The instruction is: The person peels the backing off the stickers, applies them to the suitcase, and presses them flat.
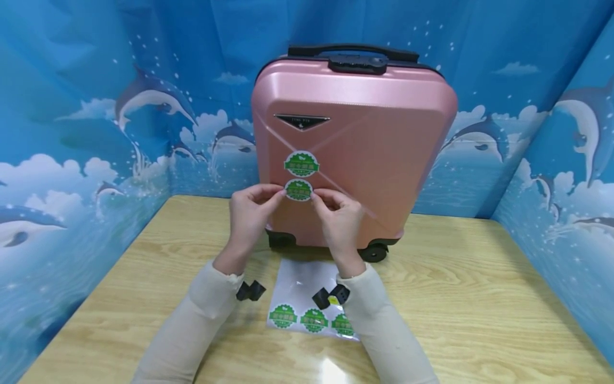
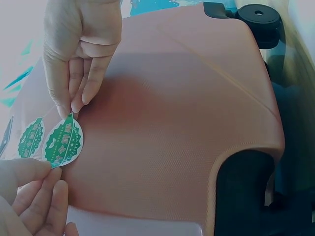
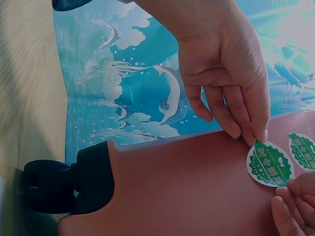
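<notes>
A round green-and-white sticker (image 1: 298,190) is held at its two side edges, close against the front of a pink suitcase (image 1: 384,149). My left hand (image 1: 250,213) pinches its left edge between thumb and fingertips. On the opposite edge, my right hand (image 1: 339,218) pinches it the same way. Just above, a matching sticker (image 1: 301,164) lies flat on the case, below a dark triangular badge (image 1: 302,121). Both wrist views show the held sticker (image 2: 64,141) between the hands; whether its back touches the shell I cannot tell.
The suitcase stands upright on its black wheels (image 1: 374,252) on a wood-grain table (image 1: 460,288). Under my forearms lies a sticker sheet (image 1: 307,277) with several green stickers along its near edge. Blue dolphin-print curtains (image 1: 211,80) enclose the back and sides.
</notes>
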`<action>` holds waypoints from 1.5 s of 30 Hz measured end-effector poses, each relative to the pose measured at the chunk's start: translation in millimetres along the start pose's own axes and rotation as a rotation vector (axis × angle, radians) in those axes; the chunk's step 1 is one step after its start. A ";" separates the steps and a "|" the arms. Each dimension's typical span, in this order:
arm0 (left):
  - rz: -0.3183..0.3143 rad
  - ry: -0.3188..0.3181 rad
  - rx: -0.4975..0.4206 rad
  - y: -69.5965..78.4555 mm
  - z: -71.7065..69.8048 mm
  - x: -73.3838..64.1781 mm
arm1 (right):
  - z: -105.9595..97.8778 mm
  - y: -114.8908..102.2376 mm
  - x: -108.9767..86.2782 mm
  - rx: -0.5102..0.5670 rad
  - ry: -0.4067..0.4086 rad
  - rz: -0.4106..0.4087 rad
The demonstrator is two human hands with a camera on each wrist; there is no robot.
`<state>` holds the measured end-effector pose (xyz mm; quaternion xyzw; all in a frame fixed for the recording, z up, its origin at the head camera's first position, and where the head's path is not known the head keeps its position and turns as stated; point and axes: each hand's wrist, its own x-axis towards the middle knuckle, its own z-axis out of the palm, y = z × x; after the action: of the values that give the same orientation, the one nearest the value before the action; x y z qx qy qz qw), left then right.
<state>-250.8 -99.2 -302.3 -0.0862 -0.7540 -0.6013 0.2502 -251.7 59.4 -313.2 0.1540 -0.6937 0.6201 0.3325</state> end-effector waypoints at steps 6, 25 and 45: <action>0.005 0.004 0.015 1.9 -1.0 1.4 | 1.0 -2.4 1.7 -0.029 0.013 -0.019; 0.065 -0.020 0.103 -3.1 -5.5 2.0 | -0.3 -2.7 -0.4 -0.083 0.009 -0.017; 0.078 -0.015 0.084 -0.7 0.4 -0.1 | -1.9 -2.1 -1.4 -0.099 0.015 -0.034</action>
<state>-251.1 -99.0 -303.0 -0.1094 -0.7765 -0.5581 0.2712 -248.8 60.5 -312.5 0.1447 -0.7183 0.5804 0.3553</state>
